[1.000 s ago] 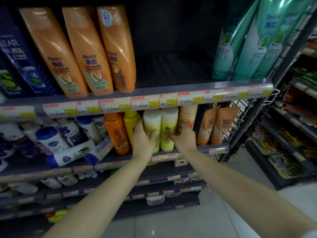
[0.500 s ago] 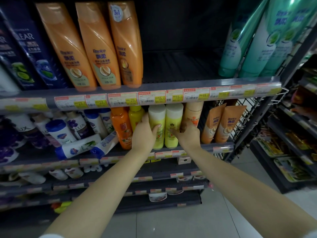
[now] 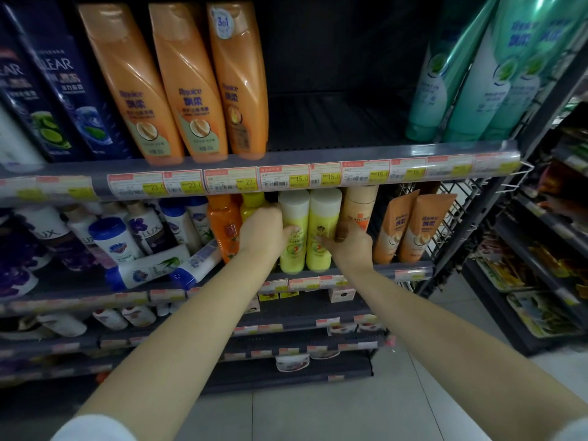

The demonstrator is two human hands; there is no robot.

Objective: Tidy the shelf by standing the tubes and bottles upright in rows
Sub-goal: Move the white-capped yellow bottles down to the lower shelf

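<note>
**Fingers on the yellow bottles, fallen tubes still waiting**

Fingers of the left hand (image 3: pixel 262 232) and right hand (image 3: pixel 350 243) curl round two upright yellow bottles (image 3: pixel 307 230) at the shelf (image 3: pixel 410 273) front. Further left, blue-capped tubes (image 3: pixel 149 268) lie toppled, still unsorted.
</note>
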